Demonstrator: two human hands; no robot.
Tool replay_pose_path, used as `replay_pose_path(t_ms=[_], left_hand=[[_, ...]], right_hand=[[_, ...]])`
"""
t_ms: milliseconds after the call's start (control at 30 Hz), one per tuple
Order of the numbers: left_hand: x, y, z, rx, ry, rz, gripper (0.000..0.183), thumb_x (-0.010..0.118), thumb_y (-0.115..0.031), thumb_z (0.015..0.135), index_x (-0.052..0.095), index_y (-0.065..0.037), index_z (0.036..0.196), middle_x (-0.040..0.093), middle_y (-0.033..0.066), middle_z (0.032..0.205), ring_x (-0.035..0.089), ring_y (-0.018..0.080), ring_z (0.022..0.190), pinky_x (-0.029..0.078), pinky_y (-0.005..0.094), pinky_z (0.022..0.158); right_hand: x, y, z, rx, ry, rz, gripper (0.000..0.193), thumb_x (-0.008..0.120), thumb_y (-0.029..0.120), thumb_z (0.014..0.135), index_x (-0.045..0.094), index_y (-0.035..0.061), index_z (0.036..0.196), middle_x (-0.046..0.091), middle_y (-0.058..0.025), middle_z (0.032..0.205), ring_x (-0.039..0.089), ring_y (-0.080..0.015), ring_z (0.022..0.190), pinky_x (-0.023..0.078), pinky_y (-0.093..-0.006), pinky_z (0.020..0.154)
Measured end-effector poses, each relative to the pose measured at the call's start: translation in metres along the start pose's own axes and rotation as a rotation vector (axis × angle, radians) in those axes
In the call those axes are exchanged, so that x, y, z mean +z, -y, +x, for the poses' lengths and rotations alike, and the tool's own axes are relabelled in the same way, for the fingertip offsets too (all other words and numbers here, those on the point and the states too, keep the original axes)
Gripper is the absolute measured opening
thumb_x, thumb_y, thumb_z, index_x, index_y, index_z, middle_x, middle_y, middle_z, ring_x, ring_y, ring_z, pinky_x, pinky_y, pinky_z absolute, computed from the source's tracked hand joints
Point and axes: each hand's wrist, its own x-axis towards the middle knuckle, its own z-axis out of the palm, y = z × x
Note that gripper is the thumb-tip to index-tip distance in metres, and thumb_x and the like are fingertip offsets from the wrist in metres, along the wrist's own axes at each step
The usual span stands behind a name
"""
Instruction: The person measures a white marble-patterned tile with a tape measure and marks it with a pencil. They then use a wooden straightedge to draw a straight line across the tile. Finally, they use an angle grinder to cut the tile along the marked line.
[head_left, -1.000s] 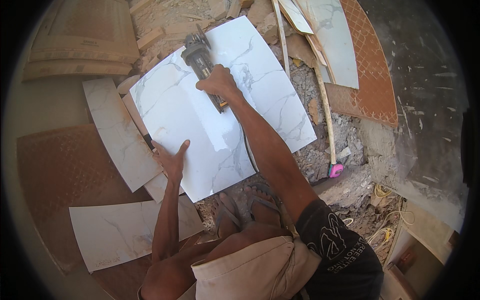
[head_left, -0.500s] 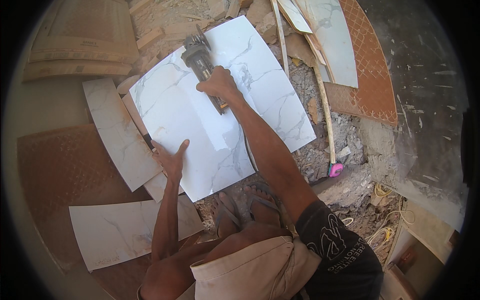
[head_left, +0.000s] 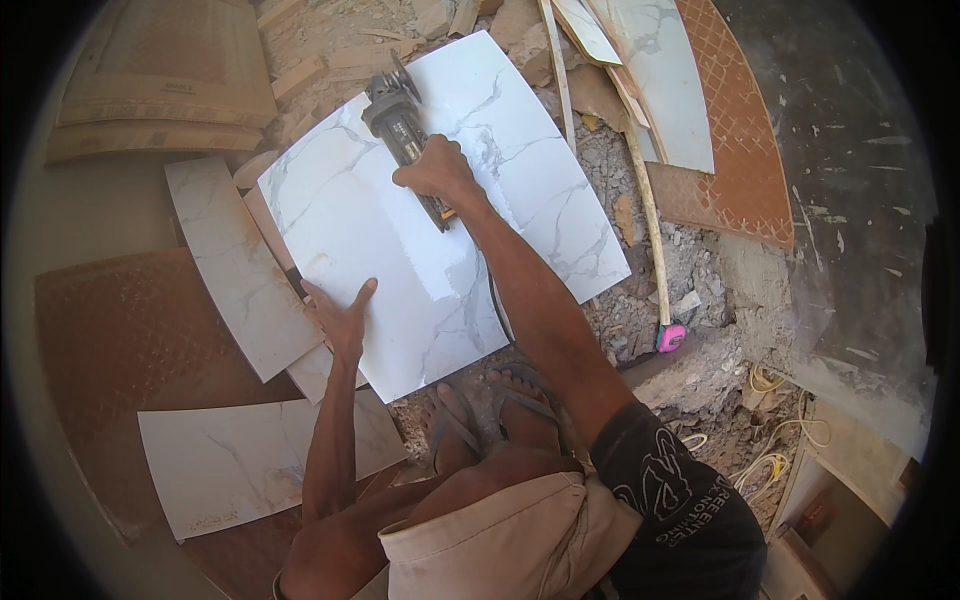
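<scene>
While the dark grey, barrel-shaped angle grinder [head_left: 398,122] is at the far part of a large, white, grey-veined rectangular tile [head_left: 400,270], I have my right hand [head_left: 438,172] wrapped around its body. A thin dark cord [head_left: 498,302] runs beside my forearm. I rest my left hand [head_left: 343,318] at the tile's left edge, thumb spread wide from the fingers. Near that edge lies a long, pale tile strip [head_left: 240,275]; a pink tape measure [head_left: 671,338] lies on grey rubble [head_left: 698,262] to the right, with brown cardboard packs [head_left: 165,85] at upper left.
</scene>
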Motion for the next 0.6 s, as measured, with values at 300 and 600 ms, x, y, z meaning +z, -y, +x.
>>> replay_pose_path(t_ms=[300,600], left_hand=[[-0.0002,-0.0004,-0.0001,-0.005,-0.002,0.010,0.136,0.090,-0.049,0.066,0.004,0.008,0.156,0.025,0.0280,0.137,0.032,0.0414,0.133,0.031,0.0469,0.113],[0.0002,0.0023,0.0008,0.024,0.002,-0.002,0.136,0.089,-0.049,0.067,0.003,0.009,0.155,0.026,0.0268,0.135,0.032,0.0421,0.132,0.032,0.0469,0.112]], right_hand=[[-0.0010,-0.0020,-0.0020,0.009,0.022,-0.001,0.052,0.073,0.024,0.063,0.066,-0.0078,0.103,0.070,-0.0254,0.103,0.071,-0.0363,0.096,0.058,-0.0410,0.083],[-0.0017,-0.0038,-0.0048,0.012,0.039,0.016,0.053,0.072,0.023,0.062,0.065,-0.0086,0.104,0.069,-0.0261,0.104,0.071,-0.0376,0.097,0.058,-0.0415,0.083]])
